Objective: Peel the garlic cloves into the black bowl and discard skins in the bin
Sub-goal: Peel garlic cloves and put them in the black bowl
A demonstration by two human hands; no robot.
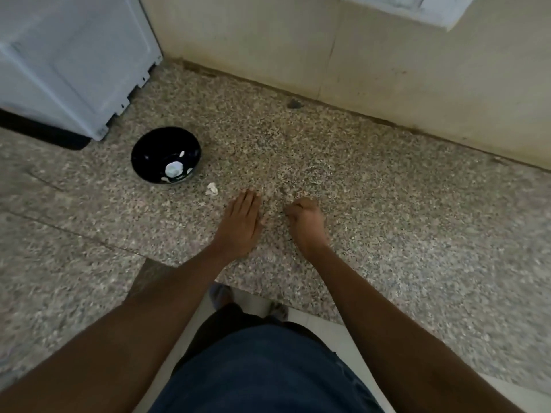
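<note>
The fingers (pixel 249 198) of the left hand (pixel 240 225) lie straight and together, flat on the speckled bench (pixel 387 204), holding nothing; the palm looks set to sweep loose scraps toward the right hand (pixel 304 222). That hand's fingers are curled inward with the tips close together, as if gathering or pinching bits of skin, but the frame is too blurred to tell whether anything sits between them.

The bowl (pixel 140 153) stands on the bench to the left of both hands and farther from the person, apart from the left fingertips. Pale peeled cloves (pixel 173 169) rest in its bottom, so the peeling seems largely done. It probably sits aside to keep the cloves away from the mess being cleared.

A crumpled white skin (pixel 212 189) lies on the bench between the bowl and the left fingertips, just beside the bowl's near edge and near those fingers. It likely wants picking up next. No bin is in view.
</note>
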